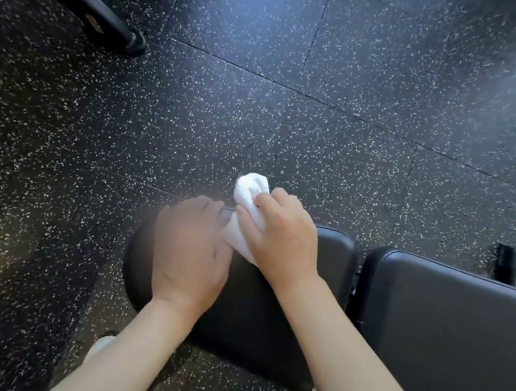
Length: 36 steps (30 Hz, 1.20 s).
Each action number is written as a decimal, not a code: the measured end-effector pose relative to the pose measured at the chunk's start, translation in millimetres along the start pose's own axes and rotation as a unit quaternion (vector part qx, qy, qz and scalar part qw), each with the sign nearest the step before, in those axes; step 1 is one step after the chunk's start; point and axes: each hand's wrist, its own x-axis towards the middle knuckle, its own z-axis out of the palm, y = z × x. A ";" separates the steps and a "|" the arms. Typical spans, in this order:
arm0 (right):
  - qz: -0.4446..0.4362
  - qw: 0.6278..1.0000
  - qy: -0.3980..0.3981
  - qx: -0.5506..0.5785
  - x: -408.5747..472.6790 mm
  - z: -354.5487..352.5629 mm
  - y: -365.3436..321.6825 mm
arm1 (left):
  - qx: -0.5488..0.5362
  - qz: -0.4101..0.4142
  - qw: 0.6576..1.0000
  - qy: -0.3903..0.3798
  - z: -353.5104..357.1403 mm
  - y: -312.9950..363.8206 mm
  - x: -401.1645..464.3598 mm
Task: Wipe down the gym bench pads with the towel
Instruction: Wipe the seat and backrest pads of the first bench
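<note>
Mid-wipe on the seat pad (pixel 252 311), the smaller black cushion at lower centre of the frame. Right hand (pixel 284 236) clamped around a bunched white towel (pixel 250 191), pressing it at the pad's far edge, one end poking out past the knuckles. Left hand (pixel 190 248) lying on the pad's left side with fingers fairly straight, holding nothing, touching the towel's near fold. Long back pad (pixel 449 341) at lower right apparently untouched. Next, probably: drawing the towel back across the seat, then over the gap to the back pad. Speckled rubber floor (pixel 297 100) all around.
</note>
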 end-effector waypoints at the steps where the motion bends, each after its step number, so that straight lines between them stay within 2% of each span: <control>1: 0.007 1.000 -0.007 0.006 -2.2 -8.0 13.7 | 0.016 -0.011 1.000 -0.005 1.6 6.8 -2.6; 6: 0.103 0.994 0.000 0.038 -18.4 -50.1 74.8 | 0.050 -0.013 0.999 -0.012 5.6 15.8 -3.3; 11: 0.083 0.996 0.032 0.029 -9.2 -43.0 72.5 | 0.064 -0.019 0.998 -0.009 9.1 18.1 -4.0; 17: 0.045 0.994 -0.085 0.042 35.3 -8.7 4.4 | 0.070 -0.015 0.997 -0.014 9.5 17.1 -4.6; 20: 0.075 0.978 -0.182 0.072 39.0 -19.2 19.6 | 0.075 -0.009 0.997 -0.013 10.1 17.5 -3.6; 24: 0.145 0.972 -0.174 0.063 16.5 -47.8 89.6 | 0.071 -0.009 0.997 -0.011 9.8 16.6 -3.4; 27: 0.202 0.963 -0.147 0.102 5.0 -59.6 112.8 | 0.071 -0.007 0.997 -0.010 10.3 15.5 -3.0; 29: 0.176 0.973 -0.137 0.064 7.9 -58.4 101.5 | 0.069 -0.005 0.998 -0.010 11.2 14.8 -3.0; 31: 0.107 0.988 -0.111 0.032 16.2 -45.5 72.2 | 0.062 -0.003 0.998 -0.008 11.7 14.0 -3.2; 34: 0.033 0.995 -0.073 0.060 26.2 -18.4 19.6 | 0.061 0.000 0.998 -0.011 12.4 11.2 -3.7; 36: 0.023 0.995 -0.068 0.075 27.2 -11.2 3.0 | 0.058 0.001 0.998 -0.021 12.3 10.1 -3.4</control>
